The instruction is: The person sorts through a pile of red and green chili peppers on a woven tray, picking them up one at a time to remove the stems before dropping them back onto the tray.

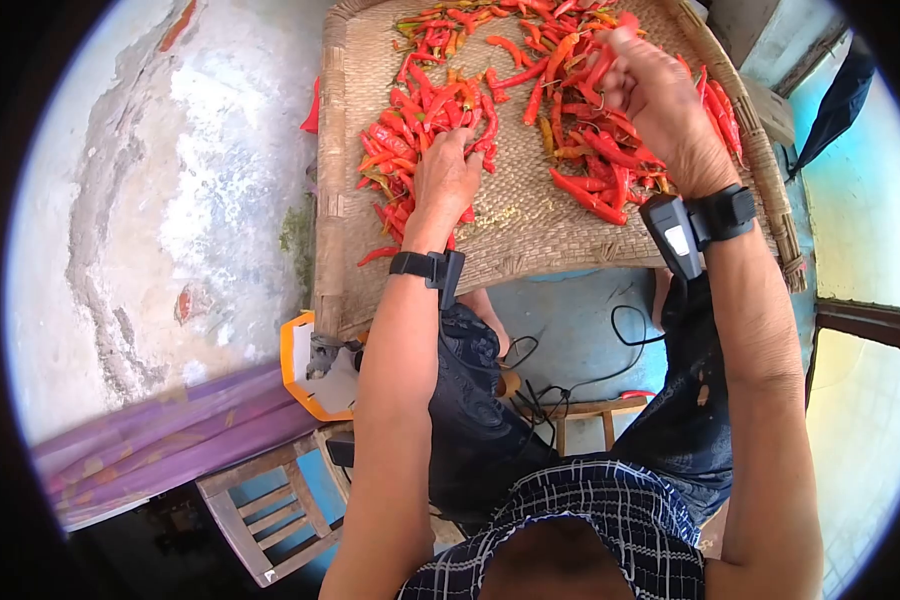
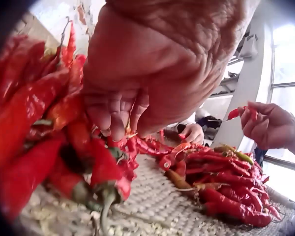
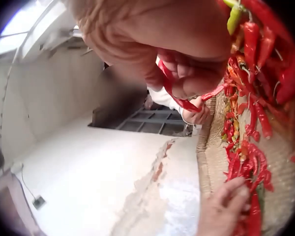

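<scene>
On the woven tray lie two heaps of red chili peppers. My left hand reaches into the left heap, its fingers bent down among the peppers; whether they grip one is hidden. Above the right heap, my right hand is raised and pinches a red pepper between thumb and fingers. In the left wrist view that right hand holds the pepper clear of the heap, its thin stem pointing out.
Another person's hand is at the tray's far side. More peppers lie at the tray's far end. A wall stands on the left, with a wooden chair and an orange-edged box near it. Black cables hang below the tray.
</scene>
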`<state>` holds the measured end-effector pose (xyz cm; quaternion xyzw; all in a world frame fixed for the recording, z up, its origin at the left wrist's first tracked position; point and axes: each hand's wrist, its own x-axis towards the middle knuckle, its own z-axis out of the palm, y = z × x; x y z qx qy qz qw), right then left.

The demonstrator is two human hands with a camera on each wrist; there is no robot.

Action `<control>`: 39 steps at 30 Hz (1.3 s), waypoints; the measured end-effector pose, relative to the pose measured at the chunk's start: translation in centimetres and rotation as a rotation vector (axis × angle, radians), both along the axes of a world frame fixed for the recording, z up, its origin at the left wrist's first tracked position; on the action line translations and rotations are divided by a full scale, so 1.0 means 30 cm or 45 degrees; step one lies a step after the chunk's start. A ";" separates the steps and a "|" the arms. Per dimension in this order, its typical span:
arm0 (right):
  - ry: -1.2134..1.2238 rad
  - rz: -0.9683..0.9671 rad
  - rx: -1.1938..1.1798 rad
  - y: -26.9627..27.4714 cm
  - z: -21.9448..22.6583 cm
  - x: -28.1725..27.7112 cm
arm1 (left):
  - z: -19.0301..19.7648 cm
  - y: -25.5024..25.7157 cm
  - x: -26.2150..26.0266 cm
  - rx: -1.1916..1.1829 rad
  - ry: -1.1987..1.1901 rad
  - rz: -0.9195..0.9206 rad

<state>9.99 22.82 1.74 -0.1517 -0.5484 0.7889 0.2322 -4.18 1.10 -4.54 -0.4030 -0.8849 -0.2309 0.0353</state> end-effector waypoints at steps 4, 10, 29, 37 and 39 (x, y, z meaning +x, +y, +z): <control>0.152 -0.009 -0.658 0.043 -0.019 0.002 | 0.025 0.043 0.038 -0.260 -0.064 0.059; 0.073 0.078 -0.298 -0.063 -0.021 0.002 | 0.008 0.063 0.051 -0.404 -0.066 0.067; -0.222 0.226 1.214 -0.146 -0.116 -0.020 | 0.129 0.054 0.144 0.100 -0.211 -0.329; -0.251 0.158 1.028 -0.079 -0.064 0.005 | 0.110 0.026 0.144 0.172 -0.241 -0.321; -0.226 0.121 0.796 -0.050 -0.048 0.020 | 0.111 0.024 0.143 0.140 -0.247 -0.322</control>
